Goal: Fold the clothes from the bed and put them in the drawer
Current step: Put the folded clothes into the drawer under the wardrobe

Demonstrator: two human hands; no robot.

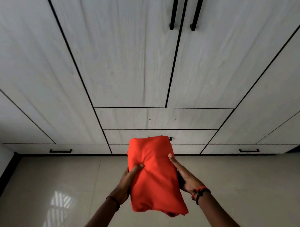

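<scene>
Orange-red garment [153, 173] — folded thick, softly creased — gripped between both hands.

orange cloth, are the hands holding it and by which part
Yes: the folded orange cloth is held by its long sides, left hand on the left edge with thumb on top, right hand on the right edge.

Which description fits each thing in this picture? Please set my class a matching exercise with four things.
Things:
1 cloth
2 door handles
3 floor
4 drawer

Descriptions:
a closed
b orange, folded, held by left hand and right hand
c black, upright
d pale, glossy

Pairs: 1-b, 2-c, 3-d, 4-a
</scene>
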